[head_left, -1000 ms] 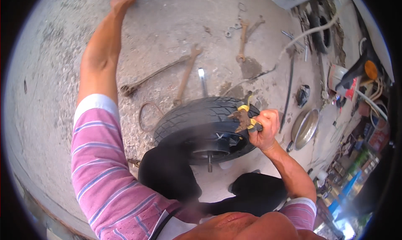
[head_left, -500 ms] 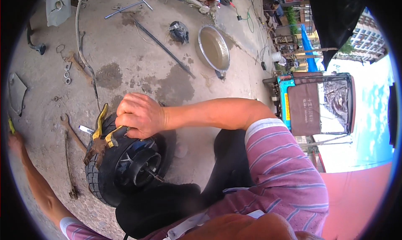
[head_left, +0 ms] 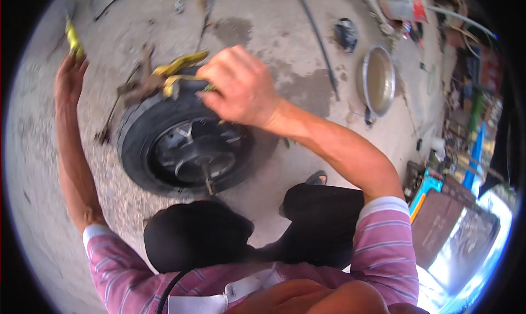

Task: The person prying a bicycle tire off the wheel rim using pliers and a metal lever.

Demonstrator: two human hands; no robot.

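A black tyre on a wheel hub with a protruding axle lies tilted on the ground before my knees. My right hand is closed round one handle of yellow-handled pliers at the tyre's far edge. The other handle stands apart from it, outside my fist. The pliers' rusty brown head sits at the tyre's far left edge; what its jaws hold, if anything, cannot be made out. Out to the left, my left hand grips a yellow-handled tool, its far end blurred.
A metal basin of murky water stands at the right, near a dark round part. A long dark rod lies on the concrete beyond the wheel. A rusty bar lies left of the tyre. A covered vehicle stands at far right.
The view has swung, and the wheel appears more upright in it. My left hand, with its yellow-handled tool, shows more fully. The right hand still grips the pliers' handle.
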